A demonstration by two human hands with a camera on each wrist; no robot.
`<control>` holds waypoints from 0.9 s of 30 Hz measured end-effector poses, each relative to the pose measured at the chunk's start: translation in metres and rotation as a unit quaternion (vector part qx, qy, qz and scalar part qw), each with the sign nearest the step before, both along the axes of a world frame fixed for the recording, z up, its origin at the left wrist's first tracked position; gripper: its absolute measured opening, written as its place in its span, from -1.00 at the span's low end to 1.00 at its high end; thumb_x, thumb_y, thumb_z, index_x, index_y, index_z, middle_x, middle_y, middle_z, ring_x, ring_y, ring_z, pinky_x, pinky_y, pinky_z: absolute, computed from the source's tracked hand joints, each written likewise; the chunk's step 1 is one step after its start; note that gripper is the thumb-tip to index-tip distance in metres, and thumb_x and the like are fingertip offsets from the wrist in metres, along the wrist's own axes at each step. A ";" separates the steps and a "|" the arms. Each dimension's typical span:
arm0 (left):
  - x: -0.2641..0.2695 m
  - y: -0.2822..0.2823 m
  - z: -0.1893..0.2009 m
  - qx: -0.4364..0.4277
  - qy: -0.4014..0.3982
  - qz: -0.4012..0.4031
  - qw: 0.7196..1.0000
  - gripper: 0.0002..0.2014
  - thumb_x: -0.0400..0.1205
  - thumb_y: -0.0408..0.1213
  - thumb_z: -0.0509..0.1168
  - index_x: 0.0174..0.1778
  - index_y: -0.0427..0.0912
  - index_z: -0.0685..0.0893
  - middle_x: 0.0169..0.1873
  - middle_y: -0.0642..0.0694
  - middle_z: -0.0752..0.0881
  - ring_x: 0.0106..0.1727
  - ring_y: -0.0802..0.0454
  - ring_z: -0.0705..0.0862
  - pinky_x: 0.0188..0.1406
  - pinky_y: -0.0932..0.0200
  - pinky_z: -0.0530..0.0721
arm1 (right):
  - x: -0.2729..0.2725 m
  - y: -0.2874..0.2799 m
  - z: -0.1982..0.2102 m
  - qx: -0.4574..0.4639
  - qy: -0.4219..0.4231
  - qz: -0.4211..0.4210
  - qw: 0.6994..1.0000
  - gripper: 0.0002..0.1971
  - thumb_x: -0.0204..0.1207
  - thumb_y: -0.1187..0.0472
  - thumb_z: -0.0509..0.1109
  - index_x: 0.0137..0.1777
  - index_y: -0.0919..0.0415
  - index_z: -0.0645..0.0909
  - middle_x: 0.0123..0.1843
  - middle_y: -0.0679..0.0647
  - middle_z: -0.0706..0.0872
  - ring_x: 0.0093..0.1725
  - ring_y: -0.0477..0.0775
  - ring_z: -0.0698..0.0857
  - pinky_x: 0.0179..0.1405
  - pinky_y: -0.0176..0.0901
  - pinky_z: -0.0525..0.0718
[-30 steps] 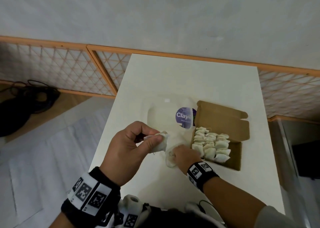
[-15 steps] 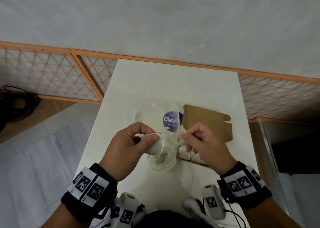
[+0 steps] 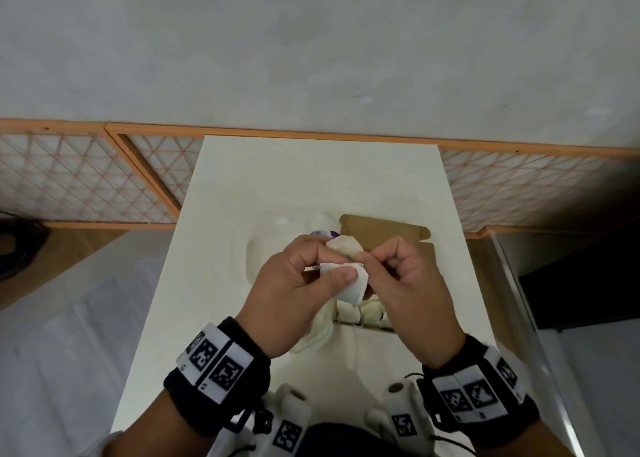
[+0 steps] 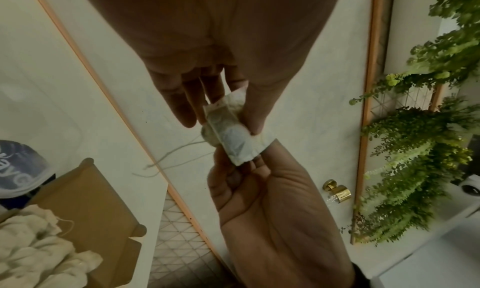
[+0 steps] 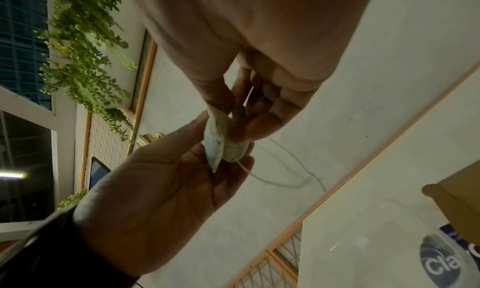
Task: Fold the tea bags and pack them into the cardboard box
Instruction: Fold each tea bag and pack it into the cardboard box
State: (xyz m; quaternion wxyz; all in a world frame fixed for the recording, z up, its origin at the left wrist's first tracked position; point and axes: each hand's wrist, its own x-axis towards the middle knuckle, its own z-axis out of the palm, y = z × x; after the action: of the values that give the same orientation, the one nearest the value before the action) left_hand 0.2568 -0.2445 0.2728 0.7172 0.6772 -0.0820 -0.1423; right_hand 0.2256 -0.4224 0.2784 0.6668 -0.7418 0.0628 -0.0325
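Both hands hold one white tea bag (image 3: 349, 278) in the air above the near-left part of the cardboard box (image 3: 382, 231). My left hand (image 3: 334, 264) pinches its left side between thumb and fingers. My right hand (image 3: 370, 260) pinches the right end. In the left wrist view the tea bag (image 4: 233, 132) is partly folded, and its string (image 4: 176, 158) hangs loose. The right wrist view shows the tea bag (image 5: 217, 146) edge-on between both hands. Several folded tea bags (image 3: 367, 312) lie in the open box, mostly hidden by my hands.
A clear plastic bag with a purple label (image 5: 441, 261) lies on the white table (image 3: 311, 179) left of the box. The box lid (image 4: 85, 200) stands open at the back. An orange lattice fence (image 3: 86, 182) borders the table, with black cables (image 3: 14, 245) on the floor at left.
My right hand left the plastic bag on the table and came up to take the tea bag's right end. Both hands moved right, over the box.
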 end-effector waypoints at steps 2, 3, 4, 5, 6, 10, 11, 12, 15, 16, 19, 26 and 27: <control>-0.001 -0.002 0.000 0.015 -0.010 0.001 1.000 -0.92 0.58 -0.26 0.56 -0.12 -0.19 0.85 0.09 -0.03 0.80 0.36 -0.12 0.72 0.26 -0.05 0.80 | -0.001 -0.003 0.003 0.003 0.000 -0.010 1.000 -0.83 0.69 0.30 0.47 -0.13 0.32 0.60 -0.36 0.02 0.78 -0.38 -0.12 0.74 -0.36 -0.31 0.67; -0.002 -0.002 0.001 0.020 -0.016 0.002 1.000 -0.90 0.57 -0.25 0.55 -0.12 -0.21 0.84 0.08 -0.04 0.80 0.29 -0.10 0.76 0.19 -0.01 0.81 | -0.002 -0.004 0.004 0.002 -0.005 -0.016 1.000 -0.83 0.69 0.30 0.47 -0.13 0.31 0.61 -0.34 0.03 0.80 -0.37 -0.10 0.74 -0.36 -0.30 0.67; -0.003 -0.002 0.002 0.017 -0.018 -0.002 1.000 -0.88 0.58 -0.27 0.54 -0.10 -0.26 0.82 0.06 -0.07 0.82 0.20 -0.08 0.80 0.12 0.05 0.80 | -0.002 -0.005 0.004 0.002 -0.011 -0.023 1.000 -0.83 0.69 0.29 0.48 -0.12 0.31 0.61 -0.31 0.08 0.81 -0.34 -0.03 0.76 -0.34 -0.24 0.70; -0.003 -0.003 0.003 0.005 -0.010 -0.012 1.000 -0.87 0.60 -0.33 0.55 -0.10 -0.33 0.80 0.03 -0.11 0.84 0.11 -0.05 0.82 0.08 0.11 0.78 | -0.002 -0.006 0.004 -0.001 -0.019 -0.031 0.999 -0.83 0.68 0.29 0.50 -0.12 0.29 0.62 -0.28 0.15 0.82 -0.31 0.06 0.77 -0.31 -0.16 0.72; -0.004 -0.003 0.005 -0.016 0.011 -0.027 0.999 -0.88 0.61 -0.39 0.53 -0.10 -0.40 0.77 -0.02 -0.14 0.85 0.04 -0.04 0.82 0.06 0.14 0.76 | -0.002 -0.006 0.004 -0.007 -0.026 -0.039 0.999 -0.83 0.67 0.29 0.52 -0.12 0.28 0.62 -0.27 0.20 0.80 -0.30 0.08 0.75 -0.30 -0.13 0.72; -0.004 -0.005 0.012 -0.068 0.073 -0.089 0.991 -0.94 0.59 -0.41 0.53 -0.14 -0.29 0.78 -0.12 -0.21 0.82 -0.05 -0.04 0.76 0.02 0.18 0.73 | 0.001 -0.006 0.007 0.035 -0.060 -0.049 0.996 -0.86 0.63 0.41 0.53 0.03 0.25 0.61 -0.19 0.22 0.77 -0.18 0.02 0.77 -0.13 -0.20 0.75; -0.004 -0.006 0.012 -0.076 0.075 -0.098 0.989 -0.95 0.59 -0.40 0.52 -0.12 -0.29 0.78 -0.11 -0.23 0.81 -0.04 -0.05 0.75 0.03 0.18 0.72 | 0.002 -0.006 0.008 0.054 -0.065 -0.041 0.996 -0.81 0.63 0.43 0.51 0.13 0.22 0.61 -0.11 0.23 0.79 -0.10 0.07 0.79 -0.04 -0.17 0.77; -0.003 -0.006 0.013 -0.083 0.074 -0.106 0.988 -0.94 0.59 -0.39 0.50 -0.10 -0.31 0.77 -0.10 -0.26 0.81 -0.03 -0.07 0.75 0.05 0.18 0.72 | 0.003 -0.006 0.009 0.070 -0.067 -0.033 0.995 -0.75 0.64 0.44 0.49 0.22 0.20 0.60 -0.06 0.25 0.79 -0.04 0.11 0.81 0.01 -0.13 0.79; -0.003 -0.008 0.016 -0.092 0.066 -0.120 0.986 -0.88 0.60 -0.39 0.51 -0.10 -0.38 0.75 -0.07 -0.25 0.84 0.00 -0.03 0.79 0.06 0.20 0.72 | 0.005 -0.005 0.012 0.068 -0.064 -0.031 0.995 -0.75 0.65 0.41 0.49 0.28 0.19 0.68 0.03 0.26 0.82 0.03 0.12 0.84 0.05 -0.12 0.80; -0.005 -0.008 0.018 -0.083 0.054 -0.118 0.988 -0.87 0.59 -0.38 0.51 -0.11 -0.39 0.74 -0.03 -0.25 0.84 0.04 0.01 0.81 0.07 0.21 0.72 | 0.006 -0.005 0.013 0.066 -0.065 -0.032 0.995 -0.79 0.65 0.40 0.49 0.25 0.23 0.71 0.05 0.25 0.84 0.05 0.14 0.86 0.05 -0.10 0.82; -0.007 -0.008 0.017 0.006 -0.008 -0.072 0.997 -0.93 0.60 -0.36 0.53 -0.12 -0.26 0.78 0.18 -0.07 0.80 0.26 0.19 0.77 0.15 0.28 0.69 | 0.008 -0.006 0.014 0.070 -0.071 -0.056 0.993 -0.93 0.66 0.39 0.50 0.10 0.34 0.75 0.01 0.25 0.88 0.01 0.18 0.88 0.01 -0.10 0.84; -0.005 -0.010 0.025 0.078 -0.130 -0.004 0.988 -0.92 0.60 -0.19 0.54 -0.10 0.11 0.81 0.13 0.12 0.72 0.24 -0.02 0.74 0.18 0.18 0.71 | 0.016 -0.010 0.007 0.024 -0.078 -0.102 0.991 -0.92 0.62 0.30 0.57 -0.03 0.28 0.73 -0.13 0.20 0.85 -0.14 0.11 0.80 -0.08 -0.09 0.78; -0.004 -0.012 0.026 0.082 -0.142 -0.006 0.987 -0.89 0.62 -0.22 0.54 -0.09 0.12 0.81 0.16 0.13 0.72 0.28 -0.02 0.74 0.18 0.14 0.73 | 0.016 -0.009 0.007 0.024 -0.083 -0.095 0.992 -0.94 0.62 0.31 0.57 -0.03 0.27 0.73 -0.13 0.21 0.85 -0.13 0.15 0.81 -0.07 -0.08 0.79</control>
State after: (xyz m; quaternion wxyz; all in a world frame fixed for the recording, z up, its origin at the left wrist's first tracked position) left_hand 0.2532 -0.2561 0.2988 0.6397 0.7463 -0.1751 -0.0556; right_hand 0.2417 -0.4316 0.2850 0.6810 -0.7113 0.0779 -0.1556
